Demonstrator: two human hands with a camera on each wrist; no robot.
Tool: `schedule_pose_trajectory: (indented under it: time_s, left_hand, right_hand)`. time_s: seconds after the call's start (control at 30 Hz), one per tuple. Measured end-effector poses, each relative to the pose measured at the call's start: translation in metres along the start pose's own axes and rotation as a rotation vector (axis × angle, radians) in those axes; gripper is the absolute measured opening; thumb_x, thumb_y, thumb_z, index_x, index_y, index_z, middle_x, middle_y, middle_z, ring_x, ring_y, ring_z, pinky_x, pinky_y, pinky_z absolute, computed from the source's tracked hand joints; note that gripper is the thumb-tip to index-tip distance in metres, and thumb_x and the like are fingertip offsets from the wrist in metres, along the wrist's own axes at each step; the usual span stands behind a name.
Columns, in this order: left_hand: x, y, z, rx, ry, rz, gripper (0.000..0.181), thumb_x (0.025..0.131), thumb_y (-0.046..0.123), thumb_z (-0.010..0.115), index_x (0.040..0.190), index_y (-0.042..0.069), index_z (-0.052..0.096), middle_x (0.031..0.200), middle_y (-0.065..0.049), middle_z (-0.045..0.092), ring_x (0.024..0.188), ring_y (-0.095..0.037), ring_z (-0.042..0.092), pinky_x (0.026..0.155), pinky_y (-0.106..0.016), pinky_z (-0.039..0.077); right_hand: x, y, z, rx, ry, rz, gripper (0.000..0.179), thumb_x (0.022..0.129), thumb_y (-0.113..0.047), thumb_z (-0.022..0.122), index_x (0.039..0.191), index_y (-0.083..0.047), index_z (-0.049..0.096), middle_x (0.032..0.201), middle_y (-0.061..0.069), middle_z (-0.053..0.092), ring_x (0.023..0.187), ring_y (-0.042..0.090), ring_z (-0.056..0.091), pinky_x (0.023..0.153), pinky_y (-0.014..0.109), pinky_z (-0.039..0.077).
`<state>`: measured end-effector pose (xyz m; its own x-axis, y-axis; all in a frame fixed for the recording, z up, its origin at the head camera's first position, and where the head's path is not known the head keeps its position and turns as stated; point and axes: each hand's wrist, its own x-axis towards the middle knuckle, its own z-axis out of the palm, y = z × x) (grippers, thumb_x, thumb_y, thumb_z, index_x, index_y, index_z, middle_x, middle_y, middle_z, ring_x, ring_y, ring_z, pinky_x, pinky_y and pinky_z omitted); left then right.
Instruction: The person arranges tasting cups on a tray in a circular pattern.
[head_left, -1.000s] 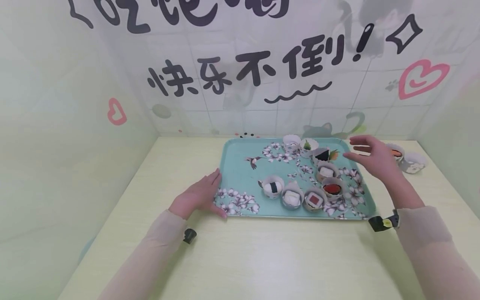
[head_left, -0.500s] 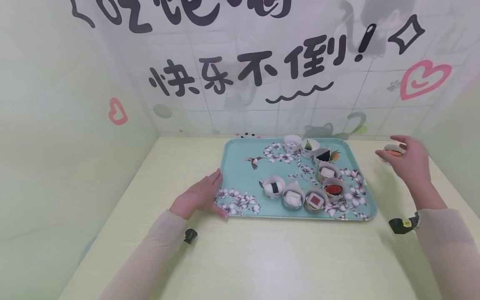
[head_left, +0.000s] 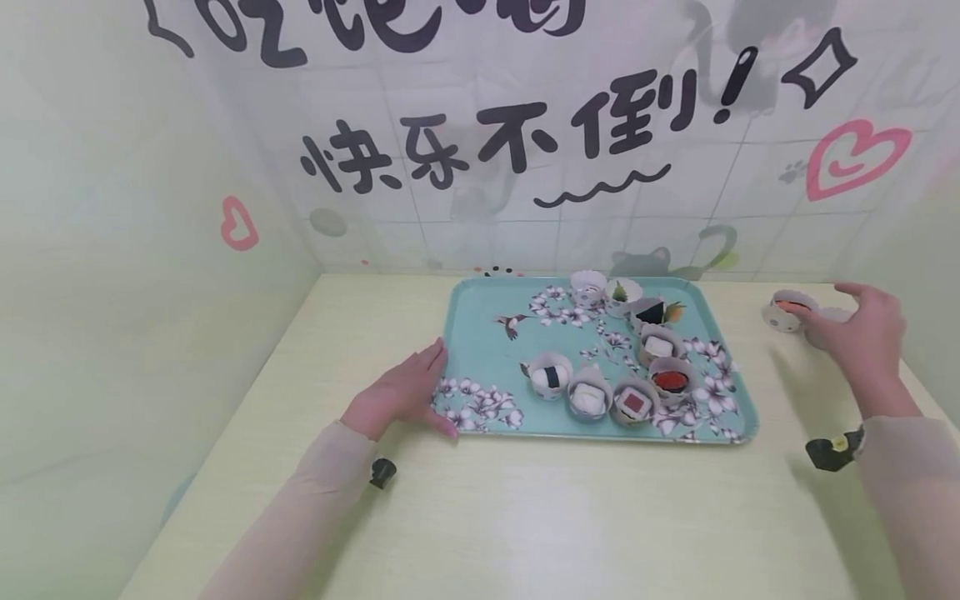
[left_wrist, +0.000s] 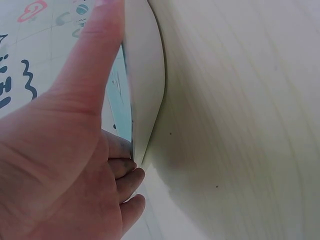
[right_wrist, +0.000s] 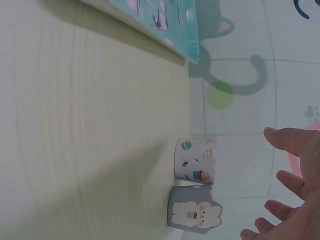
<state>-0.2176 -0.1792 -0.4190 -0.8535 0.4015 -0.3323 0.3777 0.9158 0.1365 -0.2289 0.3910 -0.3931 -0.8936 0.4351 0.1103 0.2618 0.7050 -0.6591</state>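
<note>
My left hand [head_left: 397,390] rests against the left side of a light blue flowered tray [head_left: 480,333]. Its thumb stretches along the front corner, and in the left wrist view the other fingers [left_wrist: 131,182] meet the tray's edge. At the right, my right hand [head_left: 873,342] hovers with spread fingers over two paper cups on the table. One is a white patterned cup [right_wrist: 194,160] with an orange-topped sushi piece inside. Beside it stands a grey cup with a bear print [right_wrist: 195,212], largely hidden by the hand in the head view.
On the tray, several paper cups hold sushi pieces, among them a red-topped piece [head_left: 670,382], a white one with a black band [head_left: 550,377] and a black triangular one [head_left: 649,312]. A printed wall [head_left: 450,242] rises directly behind the table [head_left: 525,517].
My right hand has moved right, from beside the tray's right edge to over the two cups on the table. The left hand has stayed at the tray.
</note>
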Motion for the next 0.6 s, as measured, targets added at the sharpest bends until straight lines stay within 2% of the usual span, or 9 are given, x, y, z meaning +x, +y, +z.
schedule_pose_trajectory:
  time_s: [0.13,0.27,0.6]
  left_hand:
    - [-0.001,0.001,0.0,0.016,0.001,0.005,0.143,0.06,0.075,0.077,0.158,-0.003,0.009,0.167,-0.022,0.004,0.155,-0.039,0.014,0.127,-0.048,0.024]
    - [-0.002,0.001,0.0,0.026,0.004,0.014,0.143,0.061,0.076,0.076,0.158,-0.004,0.009,0.167,-0.023,0.005,0.154,-0.039,0.015,0.127,-0.048,0.024]
    - [-0.002,0.002,0.0,0.018,-0.004,0.001,0.143,0.061,0.075,0.078,0.158,-0.003,0.009,0.168,-0.022,0.005,0.155,-0.039,0.015,0.127,-0.048,0.024]
  right_hand:
    - [0.005,0.011,-0.004,-0.025,-0.034,0.063,0.088,0.094,-0.049,0.06,0.154,0.004,0.025,0.161,0.035,0.012,0.148,0.053,0.01,0.116,0.07,0.025]
    - [0.009,0.019,-0.008,-0.009,-0.083,0.1,0.083,0.097,-0.038,0.056,0.156,0.006,0.018,0.161,0.036,0.003,0.146,0.057,0.007,0.115,0.071,0.025]
    - [0.015,0.037,-0.003,0.032,-0.153,0.198,0.098,0.095,-0.041,0.057,0.155,0.008,-0.003,0.16,0.038,-0.007,0.146,0.059,0.005,0.119,0.071,0.02]
